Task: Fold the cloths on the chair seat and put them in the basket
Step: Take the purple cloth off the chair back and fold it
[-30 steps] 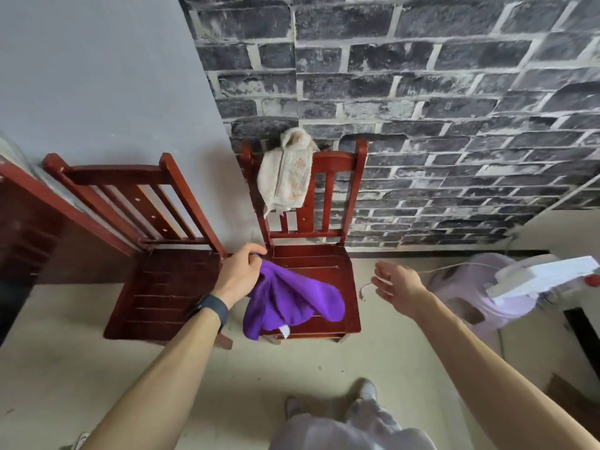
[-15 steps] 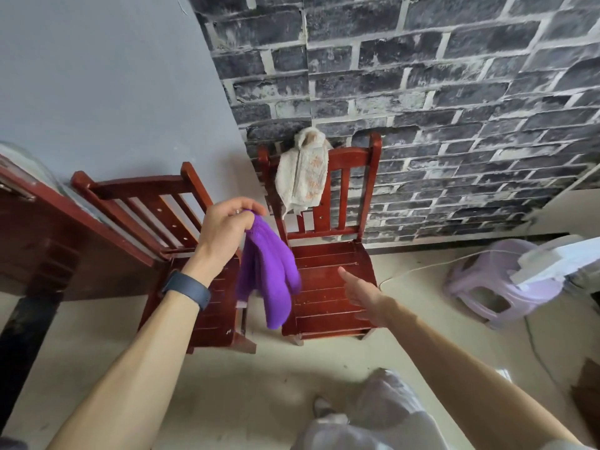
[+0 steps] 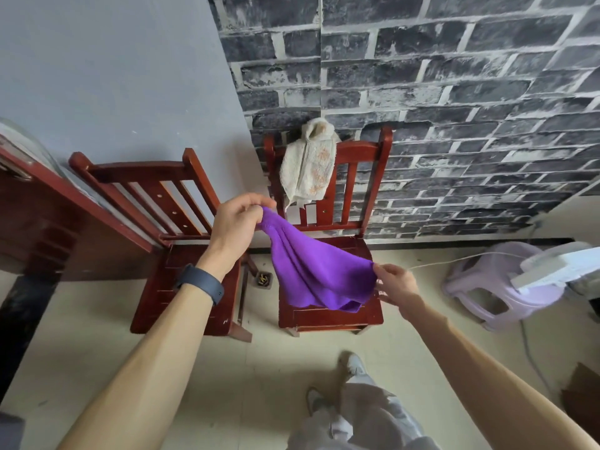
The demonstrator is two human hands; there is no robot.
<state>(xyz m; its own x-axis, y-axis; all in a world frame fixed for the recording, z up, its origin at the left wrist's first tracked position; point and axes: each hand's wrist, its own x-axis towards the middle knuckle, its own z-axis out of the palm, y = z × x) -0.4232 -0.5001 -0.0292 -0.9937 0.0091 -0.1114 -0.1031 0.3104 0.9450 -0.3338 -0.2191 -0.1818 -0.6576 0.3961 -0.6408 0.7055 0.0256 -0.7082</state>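
A wall with a grey brick pattern (image 3: 454, 92) fills the upper right and a plain grey wall (image 3: 113, 76) the upper left, above a pale floor (image 3: 259, 368). A dark red table (image 3: 48, 222) enters from the left edge. Two red wooden chairs stand side by side against the walls: the left chair (image 3: 162, 287) and the right chair (image 3: 331, 319). A lilac plastic stool (image 3: 487, 287) stands on the floor to the right of them, well apart from the right chair. The purple cloth (image 3: 318, 274) hangs in the air over the seat of the right chair, stretched slanting between both hands. Its lower edge droops near the front edge of the seat, and I cannot tell if it touches the wood. A beige cloth (image 3: 308, 164) is draped over the left corner of the right chair's back rail. The left hand (image 3: 238, 222) pinches the upper corner of the purple cloth with curled fingers, in front of the chair back. The right hand (image 3: 394, 282) grasps the cloth's lower right corner, above the right edge of the seat. A dark wristband (image 3: 201, 282) sits on the left wrist.
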